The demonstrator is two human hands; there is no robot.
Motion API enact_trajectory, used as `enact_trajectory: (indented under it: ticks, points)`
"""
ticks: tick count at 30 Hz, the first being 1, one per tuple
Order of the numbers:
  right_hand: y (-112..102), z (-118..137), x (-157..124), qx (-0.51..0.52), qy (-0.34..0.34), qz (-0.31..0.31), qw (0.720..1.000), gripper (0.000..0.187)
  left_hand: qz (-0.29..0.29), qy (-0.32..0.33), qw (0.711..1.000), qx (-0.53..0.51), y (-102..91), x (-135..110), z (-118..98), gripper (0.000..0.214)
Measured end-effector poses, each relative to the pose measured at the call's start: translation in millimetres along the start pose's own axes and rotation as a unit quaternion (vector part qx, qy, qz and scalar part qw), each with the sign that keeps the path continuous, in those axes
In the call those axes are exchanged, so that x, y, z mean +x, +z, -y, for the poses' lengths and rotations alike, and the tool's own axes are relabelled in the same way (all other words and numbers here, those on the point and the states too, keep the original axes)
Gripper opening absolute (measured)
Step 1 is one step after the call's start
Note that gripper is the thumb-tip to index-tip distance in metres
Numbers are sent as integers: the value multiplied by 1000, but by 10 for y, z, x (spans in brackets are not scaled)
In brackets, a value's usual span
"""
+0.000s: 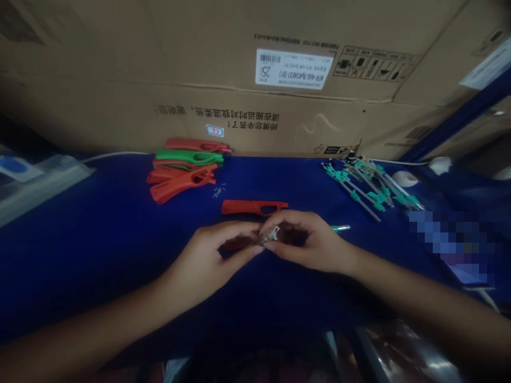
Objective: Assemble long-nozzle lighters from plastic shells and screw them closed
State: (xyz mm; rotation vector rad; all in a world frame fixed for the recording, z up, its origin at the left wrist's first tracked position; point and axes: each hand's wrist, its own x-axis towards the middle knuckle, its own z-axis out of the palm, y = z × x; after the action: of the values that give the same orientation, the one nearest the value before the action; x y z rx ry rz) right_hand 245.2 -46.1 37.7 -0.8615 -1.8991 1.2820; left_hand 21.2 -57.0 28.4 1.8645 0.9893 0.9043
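My left hand [199, 260] and right hand [313, 242] closed, fingertips pinching a small pale fitting [273, 233] between them (too tiny to read its shape), a smooth red plastic casing [251, 207] just beyond, stacked red and green casings [187, 167] and teal-clipped metal rods [359, 186] farther off on blue cloth [120, 223]

Glossy red plastic casing [253, 207], matt blue cloth [99, 250], cardboard carton [167, 53] (corrugated, matt)

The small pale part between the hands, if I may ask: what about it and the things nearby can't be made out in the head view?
- small pale part: partly hidden by the left hand and right hand; shape unclear
- dark red piece: shadowed beneath the hands
- green-tipped rod: one end hidden behind the right hand
- pixelated patch: blurred, contents unknown
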Motion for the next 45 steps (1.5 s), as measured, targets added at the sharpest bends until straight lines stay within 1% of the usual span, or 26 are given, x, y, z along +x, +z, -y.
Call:
enact_trajectory:
  ticks: [2, 4, 6, 8, 9, 11, 13, 15, 17, 19, 21, 24, 28, 31, 34, 36, 37, 39, 43, 45]
  points:
    - [-1, -20, 14, 7, 7, -14, 1000, 18, -8, 7, 999, 31, -21, -2, 25, 20]
    - [-14, -42, 32, 13, 33, -46, 998, 19, -12, 18, 998, 67, -42, 0, 37, 19]
    - [-42, -61, 50, 5, 61, -74, 995, 23, -16, 37, 994, 100, -55, 5, 41, 19]
    - [-85, -66, 61, -27, 67, -91, 993, 27, -25, 57, 990, 127, -62, 10, 40, 18]
    - [-111, -62, 61, -58, 56, -93, 992, 26, -29, 60, 988, 137, -64, 13, 39, 17]
    - [-166, -43, 50, -142, 7, -76, 987, 18, -39, 46, 988, 141, -71, 18, 40, 15]
    - [-205, -18, 25, -224, -52, -25, 973, 9, -44, 9, 992, 117, -81, 25, 47, 15]
    - [-206, 0, -6, -285, -85, 25, 954, 12, -38, -28, 995, 85, -93, 34, 62, 15]
    - [-168, -1, -34, -343, -89, 41, 934, 13, -25, -51, 996, 63, -102, 42, 81, 14]
    - [-108, -19, -50, -395, -76, 30, 915, 14, -14, -62, 997, 51, -105, 48, 98, 13]
    - [-54, -50, -56, -424, -63, 10, 903, 17, -5, -69, 997, 42, -102, 54, 107, 14]
    - [-12, -92, -53, -428, -46, -1, 903, 19, -2, -77, 997, 33, -92, 64, 108, 16]
    - [-8, -104, -45, -383, -35, -7, 923, 12, 1, -75, 997, 32, -82, 76, 101, 16]
    - [-14, -96, -37, -315, -30, -24, 948, 7, -1, -71, 997, 31, -83, 80, 102, 16]
    - [-28, -109, -28, -219, 23, -42, 975, 1, -2, -70, 997, 31, -93, 79, 106, 17]
    - [-45, -131, -25, -172, 57, -42, 983, 3, -1, -74, 997, 26, -100, 78, 106, 17]
    - [-53, -142, -24, -165, 61, -38, 984, 5, -2, -78, 997, 22, -102, 78, 105, 18]
    - [-63, -160, -24, -184, 40, -33, 981, 6, -4, -86, 996, 16, -103, 77, 104, 19]
    - [-51, -165, -29, -251, -37, -21, 967, 7, -3, -91, 996, 18, -97, 77, 105, 19]
    - [-36, -162, -33, -269, -52, -23, 961, 9, -3, -86, 996, 21, -95, 78, 108, 18]
